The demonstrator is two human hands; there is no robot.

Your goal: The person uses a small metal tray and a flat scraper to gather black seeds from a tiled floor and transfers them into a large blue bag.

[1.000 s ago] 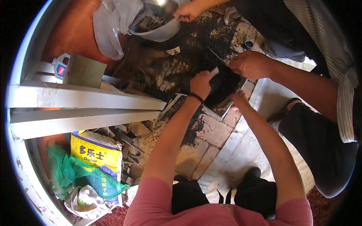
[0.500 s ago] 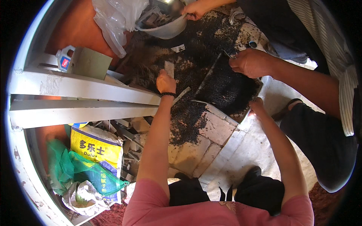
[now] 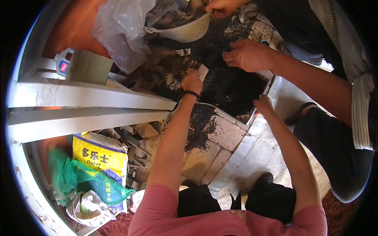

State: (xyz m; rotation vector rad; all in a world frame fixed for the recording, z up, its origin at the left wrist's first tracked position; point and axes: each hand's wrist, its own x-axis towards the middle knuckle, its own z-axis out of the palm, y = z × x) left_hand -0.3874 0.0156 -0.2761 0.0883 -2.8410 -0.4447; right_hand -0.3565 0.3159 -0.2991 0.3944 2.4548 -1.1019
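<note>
My left hand (image 3: 192,83) is closed on a small flat pale strip of tile or board (image 3: 202,72), held at the left side of a flat dark tray-like thing (image 3: 236,96) covered with black granules. My right hand (image 3: 264,104) pinches the pale right rim of that tray-like thing. Across from me, another person's hand (image 3: 250,56) reaches over its far side; what the fingers hold is too small to make out. That person's other hand (image 3: 224,7) grips the rim of a whitish basin (image 3: 189,32) filled with broken pieces.
Black granules (image 3: 201,126) lie over the tiles. White metal bars (image 3: 90,97) jut in from the left. Below them are a yellow and blue sack (image 3: 98,153), green netting (image 3: 63,173) and rubble (image 3: 138,149). Clear plastic sheeting (image 3: 122,35) hangs at upper left.
My left hand has moved right with the pale strip, up to the tray-like thing. My right hand shifted slightly. The other person's near hand moved left and up; the basin moved right.
</note>
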